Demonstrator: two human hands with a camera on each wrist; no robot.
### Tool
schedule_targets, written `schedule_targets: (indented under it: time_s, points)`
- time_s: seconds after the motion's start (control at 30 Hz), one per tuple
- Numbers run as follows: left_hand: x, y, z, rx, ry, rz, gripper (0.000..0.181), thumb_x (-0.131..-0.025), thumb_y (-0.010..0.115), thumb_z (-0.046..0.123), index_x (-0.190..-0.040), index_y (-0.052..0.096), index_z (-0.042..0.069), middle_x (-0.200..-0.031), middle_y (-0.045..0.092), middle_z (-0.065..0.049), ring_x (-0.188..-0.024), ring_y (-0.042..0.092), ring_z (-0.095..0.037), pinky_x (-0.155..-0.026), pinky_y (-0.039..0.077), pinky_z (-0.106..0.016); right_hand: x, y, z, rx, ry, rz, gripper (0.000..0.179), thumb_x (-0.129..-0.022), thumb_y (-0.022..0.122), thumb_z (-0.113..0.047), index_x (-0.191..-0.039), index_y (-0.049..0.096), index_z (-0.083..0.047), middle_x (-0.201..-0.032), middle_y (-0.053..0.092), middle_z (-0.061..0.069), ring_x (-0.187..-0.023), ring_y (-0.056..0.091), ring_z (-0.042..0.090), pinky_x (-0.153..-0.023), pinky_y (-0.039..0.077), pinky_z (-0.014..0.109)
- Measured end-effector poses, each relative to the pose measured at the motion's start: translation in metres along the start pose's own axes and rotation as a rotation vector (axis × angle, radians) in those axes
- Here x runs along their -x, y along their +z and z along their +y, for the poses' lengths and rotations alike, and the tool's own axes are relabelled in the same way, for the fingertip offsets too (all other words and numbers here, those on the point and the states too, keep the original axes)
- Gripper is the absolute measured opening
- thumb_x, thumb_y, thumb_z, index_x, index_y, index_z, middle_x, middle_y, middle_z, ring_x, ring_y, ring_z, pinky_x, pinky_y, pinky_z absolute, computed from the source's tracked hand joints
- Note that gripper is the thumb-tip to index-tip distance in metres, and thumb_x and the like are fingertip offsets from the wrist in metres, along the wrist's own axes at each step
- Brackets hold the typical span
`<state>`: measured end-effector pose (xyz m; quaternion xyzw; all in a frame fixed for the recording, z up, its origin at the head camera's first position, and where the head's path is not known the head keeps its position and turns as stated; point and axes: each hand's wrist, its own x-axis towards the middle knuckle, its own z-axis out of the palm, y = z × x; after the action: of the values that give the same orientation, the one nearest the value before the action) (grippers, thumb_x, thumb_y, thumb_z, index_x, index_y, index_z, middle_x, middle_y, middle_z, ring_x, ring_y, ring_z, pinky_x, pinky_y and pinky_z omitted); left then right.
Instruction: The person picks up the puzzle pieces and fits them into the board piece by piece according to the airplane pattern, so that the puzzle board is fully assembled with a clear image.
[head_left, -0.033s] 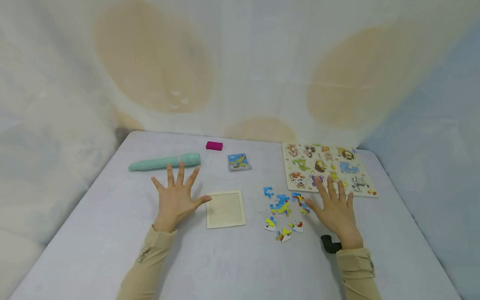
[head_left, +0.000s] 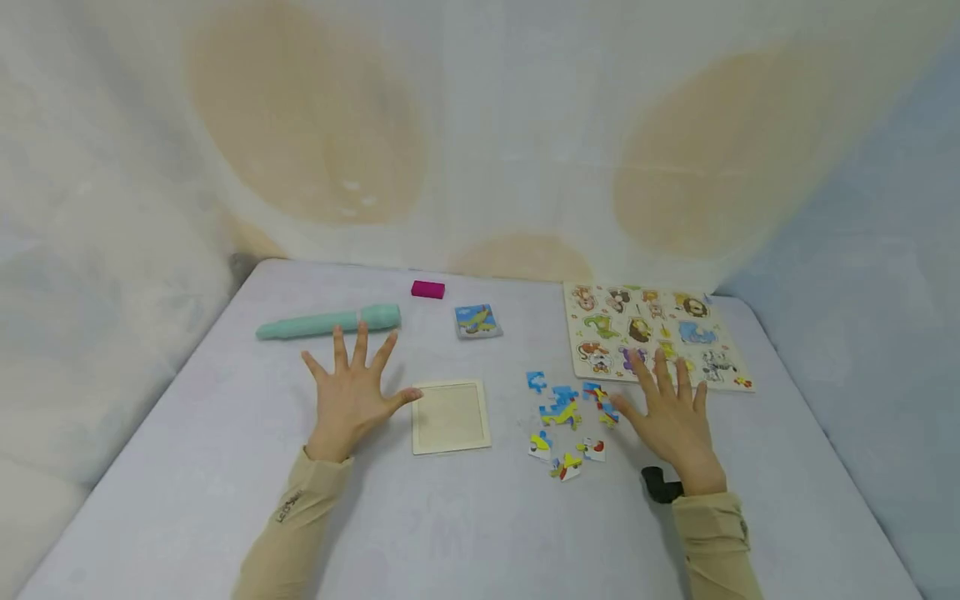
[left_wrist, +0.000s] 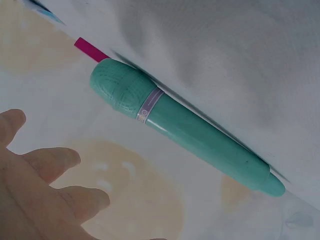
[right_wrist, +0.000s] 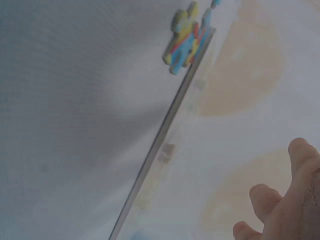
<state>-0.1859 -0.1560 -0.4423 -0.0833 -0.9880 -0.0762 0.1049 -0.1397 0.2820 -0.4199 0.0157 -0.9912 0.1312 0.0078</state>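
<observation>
My left hand [head_left: 348,412] is held with its fingers spread, gripping nothing, between the green pen-shaped object [head_left: 328,322] and the square wooden frame [head_left: 452,450]. Its thumb overlaps the frame's left edge in the head view; contact cannot be told. Also spread and holding nothing, my right hand [head_left: 677,425] is beside several loose jigsaw pieces [head_left: 560,408] in blue, yellow and red. Its fingertips cover part of the animal puzzle board [head_left: 585,333] in the head view. In the left wrist view the pen-shaped object [left_wrist: 200,142] lies beyond my fingers.
A magenta block [head_left: 428,289] lies near the table's far edge. Right of it is a small square packet with a picture [head_left: 477,320]. A black curved object [head_left: 660,485] sits beside my right wrist, partly hidden. Cloth walls [head_left: 525,125] stand behind the table.
</observation>
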Motion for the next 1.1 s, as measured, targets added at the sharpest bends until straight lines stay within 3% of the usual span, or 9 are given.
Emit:
schedule_targets:
  time_s: [0.13, 0.23, 0.33, 0.43, 0.57, 0.73, 0.8, 0.9, 1.1]
  points:
    - [-0.002, -0.006, -0.002, 0.035, -0.009, -0.080, 0.096, -0.077, 0.049, 0.080, -0.154, 0.025, 0.028, -0.163, 0.010, -0.016, -0.147, 0.005, -0.052, -0.101, 0.001, -0.085, -0.001, -0.001, 0.000, -0.012, 0.000, 0.012, 0.084, -0.094, 0.034, -0.068, -0.157, 0.001, -0.023, -0.162, -0.010, 0.019, -0.146, -0.017, 0.046, -0.110, -0.011, 0.074]
    - [-0.001, -0.011, -0.005, 0.118, -0.001, -0.250, 0.099, -0.078, 0.058, 0.074, -0.155, 0.025, 0.021, -0.159, 0.022, -0.021, -0.144, 0.014, -0.055, -0.099, 0.005, -0.086, -0.001, 0.002, -0.002, -0.026, 0.008, -0.004, 0.084, -0.094, 0.034, -0.068, -0.157, 0.001, -0.023, -0.162, -0.009, 0.020, -0.146, -0.013, 0.049, -0.109, -0.008, 0.075]
    - [0.005, -0.011, -0.009, 0.184, 0.026, -0.428, 0.105, -0.071, 0.074, 0.063, -0.153, 0.030, 0.014, -0.155, 0.030, -0.025, -0.140, 0.022, -0.058, -0.099, 0.011, -0.085, -0.004, 0.008, -0.006, -0.050, 0.011, -0.034, 0.084, -0.095, 0.036, -0.066, -0.157, 0.004, -0.020, -0.161, 0.000, 0.026, -0.145, 0.000, 0.055, -0.109, 0.002, 0.076]
    - [0.012, -0.006, -0.010, 0.197, 0.073, -0.517, 0.113, -0.060, 0.083, 0.058, -0.150, 0.035, 0.010, -0.157, 0.028, -0.022, -0.140, 0.020, -0.058, -0.101, 0.017, -0.083, -0.010, 0.012, -0.012, -0.078, 0.010, -0.072, 0.082, -0.095, 0.041, -0.063, -0.156, 0.016, -0.014, -0.158, 0.014, 0.030, -0.139, 0.014, 0.061, -0.107, 0.016, 0.077]
    - [0.016, 0.000, -0.005, 0.187, 0.120, -0.522, 0.118, -0.056, 0.084, 0.059, -0.151, 0.034, 0.009, -0.160, 0.023, -0.018, -0.143, 0.016, -0.054, -0.103, 0.017, -0.080, -0.026, 0.011, -0.027, -0.119, -0.009, -0.123, 0.072, -0.095, 0.053, -0.051, -0.149, 0.035, -0.007, -0.150, 0.032, 0.031, -0.135, 0.029, 0.058, -0.102, 0.031, 0.072]
    - [0.012, 0.004, 0.000, 0.175, 0.136, -0.512, 0.120, -0.056, 0.085, 0.057, -0.153, 0.029, 0.012, -0.161, 0.019, -0.014, -0.146, 0.012, -0.049, -0.105, 0.012, -0.080, -0.051, 0.020, -0.052, -0.221, -0.077, -0.158, 0.053, -0.094, 0.063, -0.029, -0.141, 0.050, -0.008, -0.134, 0.056, 0.022, -0.117, 0.057, 0.040, -0.089, 0.051, 0.054]
    - [0.010, 0.005, 0.001, 0.186, 0.145, -0.515, 0.120, -0.057, 0.086, 0.054, -0.153, 0.028, 0.011, -0.162, 0.018, -0.013, -0.148, 0.011, -0.047, -0.105, 0.010, -0.081, -0.060, 0.026, -0.062, -0.264, -0.118, -0.175, 0.049, -0.092, 0.065, -0.021, -0.138, 0.053, -0.006, -0.127, 0.062, 0.019, -0.109, 0.062, 0.034, -0.084, 0.054, 0.047]
    - [0.008, 0.006, 0.002, 0.228, 0.161, -0.516, 0.120, -0.058, 0.087, 0.050, -0.153, 0.027, 0.008, -0.162, 0.019, -0.012, -0.149, 0.011, -0.043, -0.106, 0.007, -0.080, -0.073, 0.034, -0.074, -0.289, -0.181, -0.204, 0.049, -0.090, 0.068, -0.014, -0.136, 0.054, -0.004, -0.123, 0.065, 0.018, -0.108, 0.063, 0.034, -0.087, 0.054, 0.046]
    - [0.006, 0.007, 0.000, 0.274, 0.168, -0.504, 0.117, -0.062, 0.087, 0.048, -0.153, 0.026, 0.007, -0.161, 0.022, -0.011, -0.150, 0.013, -0.040, -0.109, 0.006, -0.077, -0.089, 0.048, -0.092, -0.258, -0.188, -0.243, 0.053, -0.084, 0.074, -0.014, -0.132, 0.056, -0.001, -0.127, 0.059, 0.019, -0.112, 0.058, 0.033, -0.097, 0.049, 0.048]
